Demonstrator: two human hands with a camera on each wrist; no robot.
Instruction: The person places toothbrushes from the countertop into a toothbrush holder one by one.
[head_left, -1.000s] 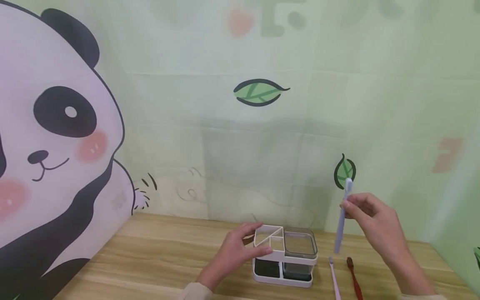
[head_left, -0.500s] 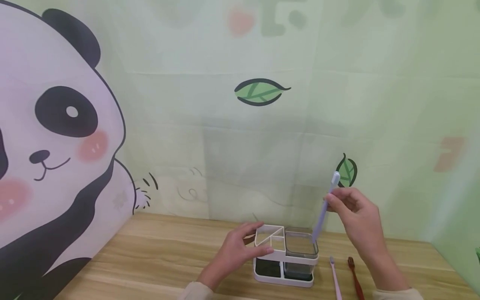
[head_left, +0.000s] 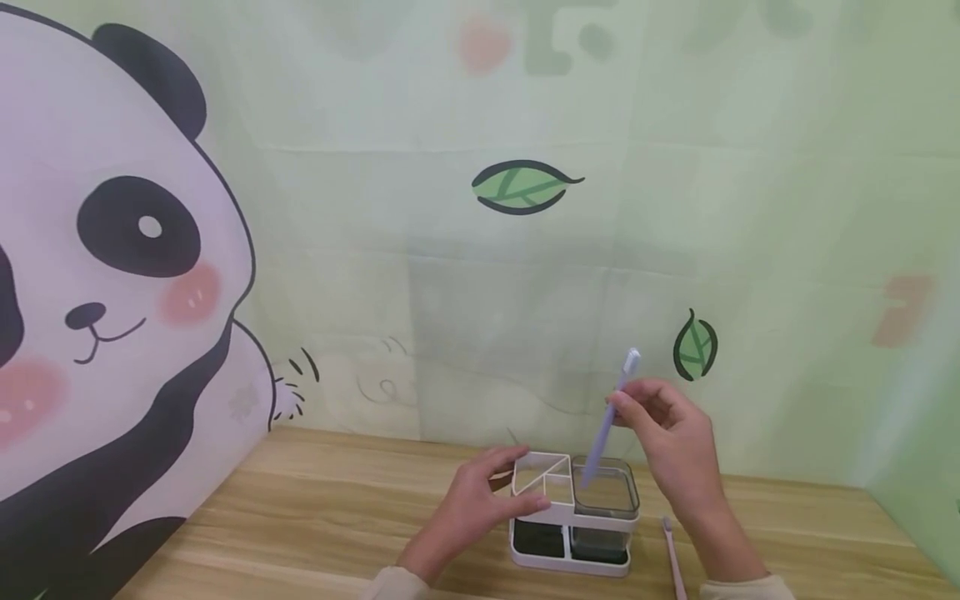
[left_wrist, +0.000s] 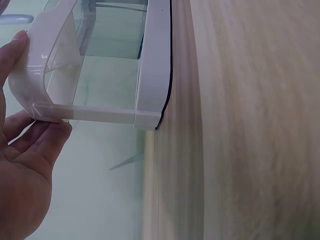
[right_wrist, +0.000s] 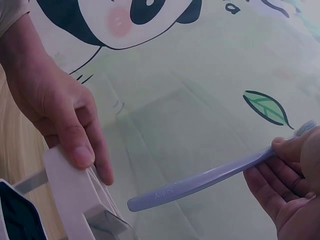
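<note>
In the head view, my right hand (head_left: 678, 446) pinches a lavender toothbrush (head_left: 603, 433) near its bristle end, head up and handle slanting down to the left. The handle's tip appears over the opening of the clear cup (head_left: 600, 540) on the right side of a white toothbrush holder (head_left: 611, 523). The right wrist view shows that the handle end of the toothbrush (right_wrist: 200, 182) is free of the holder. With thumb and fingers on opposite sides, my left hand (head_left: 476, 512) grips the holder's divided upper left part; the holder stands on the table.
A pink toothbrush (head_left: 673, 554) lies on the wooden table (head_left: 337, 517), right of the holder and beside my right forearm. Behind the table hangs a pale green cloth (head_left: 360, 292) with a panda and leaves printed on it.
My right hand has carried the lavender toothbrush leftward, from beside the holder to over the clear cup. My right forearm now hides the reddish-brown toothbrush. The left hand keeps its grip.
</note>
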